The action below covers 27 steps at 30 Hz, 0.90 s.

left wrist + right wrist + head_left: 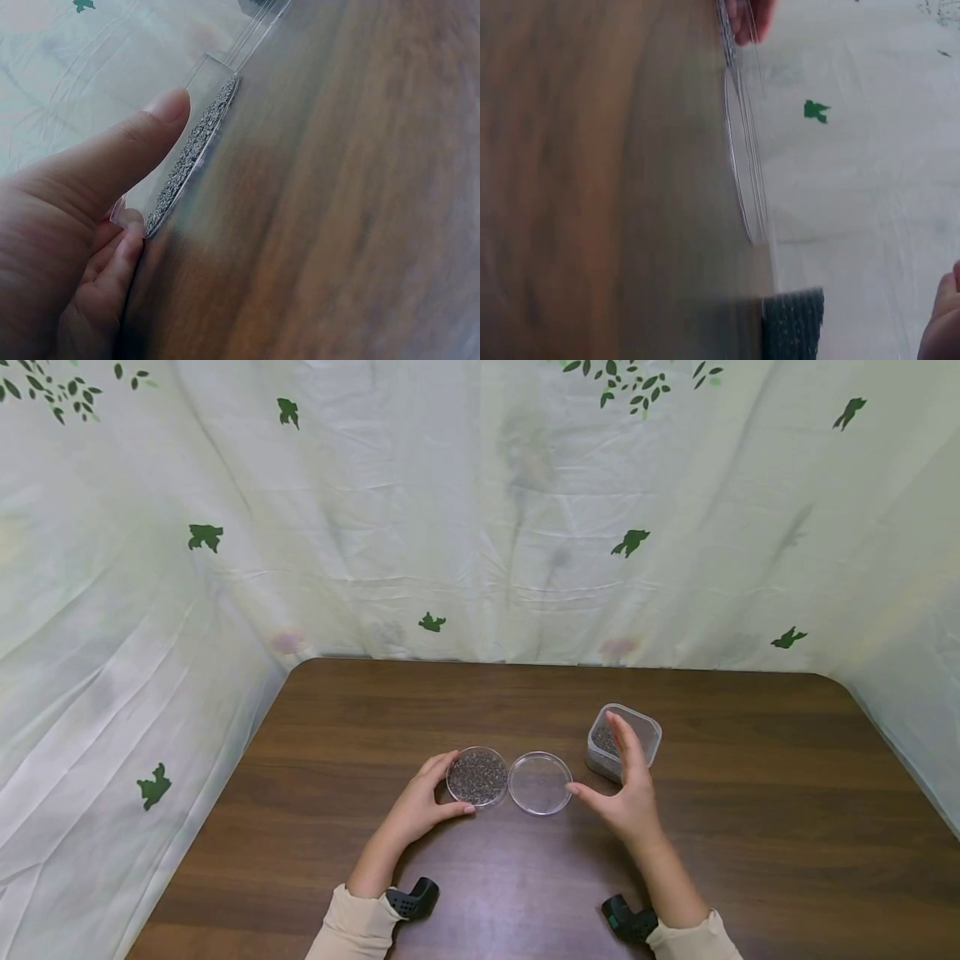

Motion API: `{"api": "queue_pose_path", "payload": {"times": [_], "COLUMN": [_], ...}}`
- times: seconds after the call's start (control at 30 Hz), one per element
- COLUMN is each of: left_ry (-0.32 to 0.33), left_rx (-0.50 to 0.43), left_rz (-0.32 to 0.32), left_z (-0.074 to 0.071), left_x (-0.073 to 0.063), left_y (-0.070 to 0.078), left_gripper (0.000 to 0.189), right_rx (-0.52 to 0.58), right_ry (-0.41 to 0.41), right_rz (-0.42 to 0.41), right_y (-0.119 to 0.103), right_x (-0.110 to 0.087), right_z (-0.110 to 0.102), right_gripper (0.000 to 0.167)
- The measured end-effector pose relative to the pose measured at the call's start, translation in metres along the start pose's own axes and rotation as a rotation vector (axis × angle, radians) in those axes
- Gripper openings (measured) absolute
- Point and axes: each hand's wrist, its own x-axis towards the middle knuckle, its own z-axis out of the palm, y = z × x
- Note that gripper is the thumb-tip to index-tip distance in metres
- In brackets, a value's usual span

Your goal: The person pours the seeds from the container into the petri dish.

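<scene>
A clear round petri dish (477, 777) filled with dark grey granules sits on the table. My left hand (415, 814) holds it at the left side, thumb at the near rim and fingers round the far rim. In the left wrist view the granules (193, 154) form a low layer behind the dish wall. Just right of the dish lies its clear lid (540, 783), with nothing in it. My right hand (630, 802) is spread, thumb tip close to the lid's right edge, fingers stretched up in front of a plastic container. Its fingers show only partly in the right wrist view.
The square clear container (648, 728) stands behind my right hand with more dark granules at its bottom. A brown wood-grain table (787, 827) carries everything. Pale curtains (450, 527) with green leaf and bird shapes hang along its back and sides.
</scene>
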Motion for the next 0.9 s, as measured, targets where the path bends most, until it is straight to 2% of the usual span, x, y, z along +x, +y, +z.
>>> {"api": "queue_pose_path", "payload": {"times": [0.13,0.3,0.5,0.6,0.9], "left_ry": [0.001,0.004,0.005,0.004,0.004], "left_rx": [-0.004,-0.006,-0.006,-0.007,-0.001], "left_rz": [0.004,0.012,0.014,0.013,0.002], "left_z": [0.000,0.000,0.000,0.000,0.000], "left_x": [0.000,0.000,0.000,0.000,0.000], "left_y": [-0.001,-0.001,-0.001,-0.001,0.000], "left_gripper": [0.086,0.085,0.085,0.085,0.085], "right_rx": [0.000,-0.077,-0.184,-0.210,-0.247], "right_ry": [-0.085,-0.196,-0.323,-0.358,-0.428], "right_rz": [0.027,0.056,0.212,0.273,0.324], "right_y": [-0.003,-0.003,0.021,0.033,0.045], "right_x": [-0.001,-0.004,-0.013,-0.018,-0.023], "right_z": [0.005,0.009,0.011,0.013,0.013], "right_gripper": [0.099,0.099,0.104,0.105,0.105]}}
